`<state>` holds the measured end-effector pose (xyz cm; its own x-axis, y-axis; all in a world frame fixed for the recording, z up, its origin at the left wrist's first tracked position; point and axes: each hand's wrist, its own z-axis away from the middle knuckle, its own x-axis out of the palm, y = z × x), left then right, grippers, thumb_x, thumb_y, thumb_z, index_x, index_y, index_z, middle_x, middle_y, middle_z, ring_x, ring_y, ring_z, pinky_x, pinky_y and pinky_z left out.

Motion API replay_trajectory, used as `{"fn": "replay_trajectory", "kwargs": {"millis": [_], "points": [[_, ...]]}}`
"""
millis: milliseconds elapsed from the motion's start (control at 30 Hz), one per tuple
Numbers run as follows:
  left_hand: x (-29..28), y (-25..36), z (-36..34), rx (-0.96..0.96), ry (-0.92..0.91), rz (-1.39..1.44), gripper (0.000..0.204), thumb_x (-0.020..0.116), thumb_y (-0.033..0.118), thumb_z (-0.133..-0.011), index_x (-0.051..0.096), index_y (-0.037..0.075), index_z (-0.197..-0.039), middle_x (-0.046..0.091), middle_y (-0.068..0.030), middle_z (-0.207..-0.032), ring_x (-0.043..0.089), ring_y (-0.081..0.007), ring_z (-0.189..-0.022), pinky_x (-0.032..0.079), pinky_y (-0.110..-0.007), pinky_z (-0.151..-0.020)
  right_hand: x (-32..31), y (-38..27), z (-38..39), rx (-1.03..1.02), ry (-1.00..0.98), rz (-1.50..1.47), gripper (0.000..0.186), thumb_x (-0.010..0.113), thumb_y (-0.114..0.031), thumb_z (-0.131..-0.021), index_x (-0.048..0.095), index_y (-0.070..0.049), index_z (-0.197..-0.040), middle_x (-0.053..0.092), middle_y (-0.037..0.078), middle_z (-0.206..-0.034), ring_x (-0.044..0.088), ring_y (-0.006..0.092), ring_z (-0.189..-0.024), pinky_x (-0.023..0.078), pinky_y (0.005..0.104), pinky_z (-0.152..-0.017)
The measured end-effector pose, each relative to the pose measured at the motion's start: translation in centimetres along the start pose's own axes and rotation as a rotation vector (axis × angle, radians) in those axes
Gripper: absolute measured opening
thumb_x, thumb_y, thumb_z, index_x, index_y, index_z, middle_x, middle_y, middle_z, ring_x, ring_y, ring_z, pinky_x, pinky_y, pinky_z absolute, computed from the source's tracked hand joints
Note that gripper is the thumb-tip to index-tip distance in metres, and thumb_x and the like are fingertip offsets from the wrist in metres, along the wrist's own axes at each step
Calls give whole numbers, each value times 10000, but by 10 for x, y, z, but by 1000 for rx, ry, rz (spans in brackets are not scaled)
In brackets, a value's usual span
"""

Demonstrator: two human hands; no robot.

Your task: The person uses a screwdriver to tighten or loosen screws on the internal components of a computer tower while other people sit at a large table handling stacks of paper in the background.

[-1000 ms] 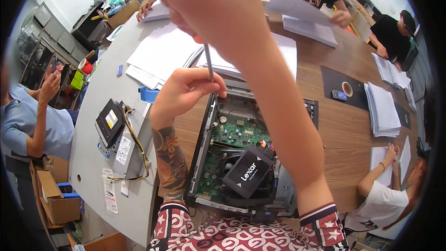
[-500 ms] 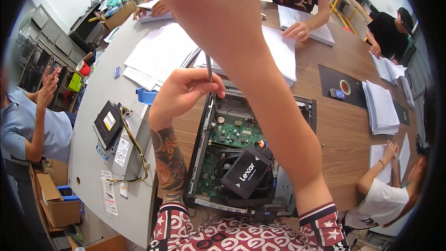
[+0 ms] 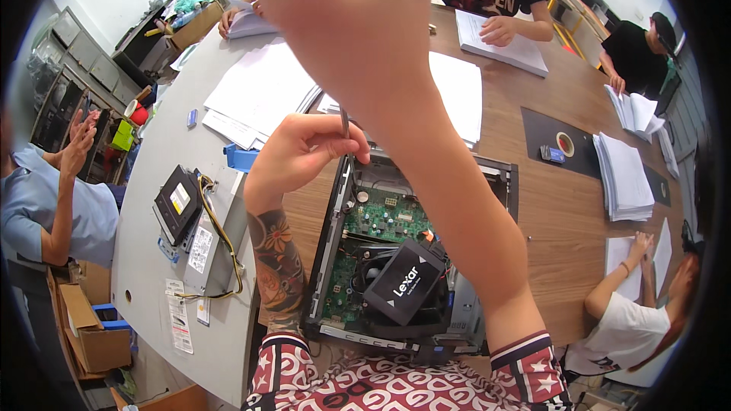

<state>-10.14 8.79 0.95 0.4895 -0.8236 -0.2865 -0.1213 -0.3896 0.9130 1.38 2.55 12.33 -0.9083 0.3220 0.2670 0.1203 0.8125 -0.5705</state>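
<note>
My left hand (image 3: 293, 156) pinches the thin dark shaft of a screwdriver (image 3: 345, 123) between thumb and fingers. The shaft runs down into the far left corner of an open computer case (image 3: 324, 259). High and close to the view, my right hand (image 3: 350, 15) is curled in line with the shaft's upper end. A bit of orange-red shows at its fingers by the top edge; most of the handle is hidden behind the hand. Inside the case lie a green circuit board (image 3: 384, 217) and a tilted black solid-state drive (image 3: 403, 283), with black cables beneath.
On the left stand a metal power supply (image 3: 209, 247) with cables and a black optical drive (image 3: 177, 202). Paper stacks (image 3: 263, 95) lie beyond the case. A tape roll (image 3: 564, 144) and another paper stack (image 3: 623, 175) are at right. Several people sit around the table.
My right hand has turned slightly at the top edge, and a bit of orange-red now shows there. My left hand stays nearly still. The far person's hand has lifted off the paper edge.
</note>
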Motion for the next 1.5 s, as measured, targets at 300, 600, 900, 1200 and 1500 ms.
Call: {"fn": "replay_trajectory", "kwargs": {"millis": [300, 600, 900, 1200, 1500], "points": [[1, 1, 4, 41, 25, 38, 133, 582, -116, -867, 681, -67, -940, 707, -100, -872, 685, -170, -855, 533, -291, -813, 14, 27, -4, -128, 52, 60, 244, 705, -135, -698, 521, 4, -616, 515, 25, -532, 412, 129, -449, 363, 302, -433], [-4, -9, 2, 12, -12, 57, 102, 597, -94, -877, 682, -66, -926, 712, -93, -860, 686, -168, -851, 532, -290, -810, 3, 9, 0, -4, -87, -46, 170, 690, -117, -798, 566, -3, -779, 552, 5, -624, 485, 77, -556, 413, 261, -516], [-1, -6, 2, 8, -9, 65, 84, 610, -84, -880, 679, -69, -927, 708, -95, -854, 686, -163, -854, 536, -286, -811, -5, 3, 1, 54, -133, -208, 130, 658, -107, -846, 577, -14, -805, 540, -15, -635, 478, 46, -559, 387, 231, -501], [-2, -2, 4, 52, 22, 46, 82, 605, -87, -889, 683, -67, -907, 704, -94, -851, 687, -168, -846, 537, -284, -802, 7, 0, 4, -10, -28, 14, 133, 650, -107, -840, 574, -3, -805, 531, -2, -622, 481, 67, -555, 395, 244, -509], [-1, -4, 2, 38, 19, 48, 54, 631, -54, -889, 685, -57, -895, 713, -88, -847, 689, -160, -839, 535, -283, -806, 3, -3, -1, 39, -105, -33, 166, 653, -121, -826, 558, -8, -751, 522, 1, -607, 466, 69, -554, 387, 262, -516]]}}
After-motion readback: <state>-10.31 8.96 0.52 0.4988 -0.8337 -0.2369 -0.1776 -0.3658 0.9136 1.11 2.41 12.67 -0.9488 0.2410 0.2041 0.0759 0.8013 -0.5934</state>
